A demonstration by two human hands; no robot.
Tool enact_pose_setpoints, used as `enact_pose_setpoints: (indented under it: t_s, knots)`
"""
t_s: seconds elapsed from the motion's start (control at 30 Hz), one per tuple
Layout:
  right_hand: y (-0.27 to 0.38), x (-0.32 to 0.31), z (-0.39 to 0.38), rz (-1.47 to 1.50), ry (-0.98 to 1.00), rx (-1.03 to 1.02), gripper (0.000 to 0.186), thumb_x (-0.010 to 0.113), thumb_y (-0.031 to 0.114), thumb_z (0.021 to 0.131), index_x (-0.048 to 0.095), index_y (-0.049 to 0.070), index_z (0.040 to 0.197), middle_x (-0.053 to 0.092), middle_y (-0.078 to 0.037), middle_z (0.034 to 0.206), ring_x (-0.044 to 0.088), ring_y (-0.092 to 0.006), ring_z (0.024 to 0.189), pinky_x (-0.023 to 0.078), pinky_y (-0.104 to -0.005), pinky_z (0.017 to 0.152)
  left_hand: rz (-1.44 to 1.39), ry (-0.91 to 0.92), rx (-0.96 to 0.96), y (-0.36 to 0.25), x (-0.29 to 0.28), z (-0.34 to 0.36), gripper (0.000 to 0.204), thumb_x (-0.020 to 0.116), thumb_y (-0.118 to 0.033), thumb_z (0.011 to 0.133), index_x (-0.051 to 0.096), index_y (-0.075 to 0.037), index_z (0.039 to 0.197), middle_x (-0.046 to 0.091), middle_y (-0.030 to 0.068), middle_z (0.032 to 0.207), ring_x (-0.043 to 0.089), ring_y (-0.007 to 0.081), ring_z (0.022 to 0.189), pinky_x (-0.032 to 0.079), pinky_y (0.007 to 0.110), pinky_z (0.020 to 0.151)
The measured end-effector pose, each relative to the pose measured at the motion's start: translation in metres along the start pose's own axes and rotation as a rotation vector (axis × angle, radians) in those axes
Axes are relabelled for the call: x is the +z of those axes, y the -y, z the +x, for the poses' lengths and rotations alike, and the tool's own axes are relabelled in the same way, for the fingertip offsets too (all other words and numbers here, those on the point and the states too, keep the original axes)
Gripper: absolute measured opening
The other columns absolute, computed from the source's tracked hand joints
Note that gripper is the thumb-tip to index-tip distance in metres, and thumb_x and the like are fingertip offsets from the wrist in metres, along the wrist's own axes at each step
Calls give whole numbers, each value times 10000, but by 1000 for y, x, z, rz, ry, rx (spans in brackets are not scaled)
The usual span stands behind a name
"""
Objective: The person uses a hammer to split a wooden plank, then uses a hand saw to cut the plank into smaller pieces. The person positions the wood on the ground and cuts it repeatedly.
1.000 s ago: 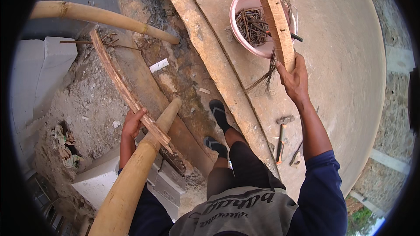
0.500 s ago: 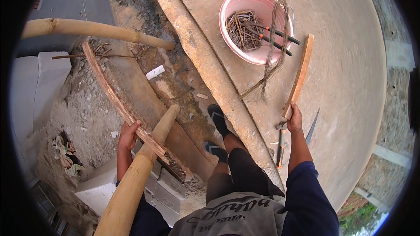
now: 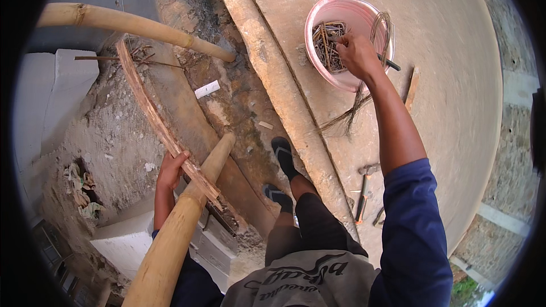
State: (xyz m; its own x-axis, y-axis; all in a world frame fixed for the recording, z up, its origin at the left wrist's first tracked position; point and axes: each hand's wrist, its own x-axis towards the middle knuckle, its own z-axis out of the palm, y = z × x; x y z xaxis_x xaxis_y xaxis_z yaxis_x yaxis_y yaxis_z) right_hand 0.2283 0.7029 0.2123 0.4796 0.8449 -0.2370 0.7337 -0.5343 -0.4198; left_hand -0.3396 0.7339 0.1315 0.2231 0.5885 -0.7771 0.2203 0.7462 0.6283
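My left hand (image 3: 172, 169) is wrapped round a long rough wooden plank (image 3: 147, 99), with the thumb on top. The plank crosses a thick bamboo pole (image 3: 165, 244) close to that hand. My right hand (image 3: 359, 57) reaches into a pink bucket (image 3: 348, 1), fingers curled together over a heap of nails (image 3: 325, 45). Whatever lies between those fingertips is hidden. Beside the wrist, a dark tool handle (image 3: 389, 62) sticks out over the bucket's rim. A bundle of thin wire (image 3: 355, 108) hangs down the bucket's side, partly behind my forearm.
A short wooden strip (image 3: 412, 88) lies on the concrete slab, right of the bucket. Nearer me rests a hammer (image 3: 364, 196). Another bamboo pole (image 3: 136, 31) slants across the upper left. The slab's raised edge (image 3: 267, 62) runs beside my feet; pale blocks (image 3: 128, 244) stand lower left.
My right hand has let go of the short wooden strip, now lying on the slab, and moved up into the bucket. My left hand keeps its grip on the plank.
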Motion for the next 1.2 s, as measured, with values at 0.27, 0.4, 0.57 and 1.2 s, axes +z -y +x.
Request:
enact_pose_setpoints:
  t_s: [0.27,0.4,0.57,1.2]
  knots:
    - [-14,61,70,-529,474,72,239,551,139,873,732,-4,933,709,-225,980,687,-372,977,538,-451,876,6,-19,-16,-8,13,-4,452,724,-161,862,474,-17,1210,595,59,962,643,167,817,561,310,678]
    - [-8,82,50,-137,-49,315,279,513,134,860,713,12,1011,683,-268,1040,669,-411,998,524,-479,886,10,-22,-2,-7,8,-5,452,722,-158,859,474,-11,1207,600,71,951,653,187,803,570,325,682]
    - [-19,86,50,-88,-188,79,279,568,215,822,716,3,927,682,-278,954,664,-442,926,511,-476,878,24,-60,-35,-5,9,-9,437,714,-156,864,485,-9,1206,606,67,944,661,198,831,581,344,716]
    - [190,260,-263,884,926,1,521,734,384,828,624,-21,1137,647,-110,957,609,-202,919,473,-329,844,35,46,26,-1,-3,1,512,712,-214,879,456,-36,1286,571,69,1053,607,202,987,532,400,862]
